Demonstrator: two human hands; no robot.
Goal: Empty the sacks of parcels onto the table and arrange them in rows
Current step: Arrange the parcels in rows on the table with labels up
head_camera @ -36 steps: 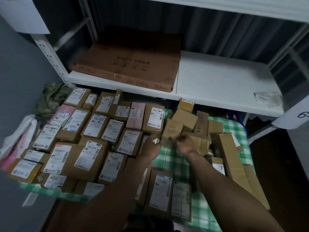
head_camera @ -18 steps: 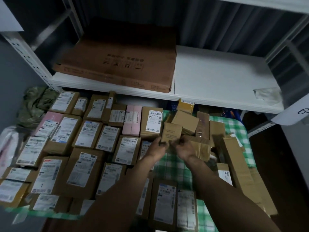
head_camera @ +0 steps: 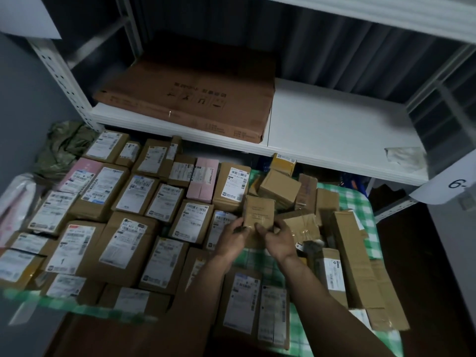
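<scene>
A small brown parcel (head_camera: 259, 211) is held upright above the table between both hands. My left hand (head_camera: 231, 240) grips its lower left corner and my right hand (head_camera: 279, 240) pinches its lower right edge. Its plain side faces me. Several labelled cardboard parcels (head_camera: 123, 243) lie in rows over the left and middle of the green checked table (head_camera: 358, 202). A loose heap of unsorted parcels (head_camera: 306, 199) sits on the right behind the hands. A crumpled green sack (head_camera: 61, 148) lies at the far left corner.
A white shelf (head_camera: 334, 130) overhangs the table's far edge, with a large flat brown carton (head_camera: 190, 96) on it. A long narrow box (head_camera: 353, 256) lies along the right side. White and pink bags (head_camera: 15, 202) hang off the left edge.
Both hands have lifted the small brown parcel out of the heap and drawn it slightly nearer, turning it upright. The camera has shifted a little.
</scene>
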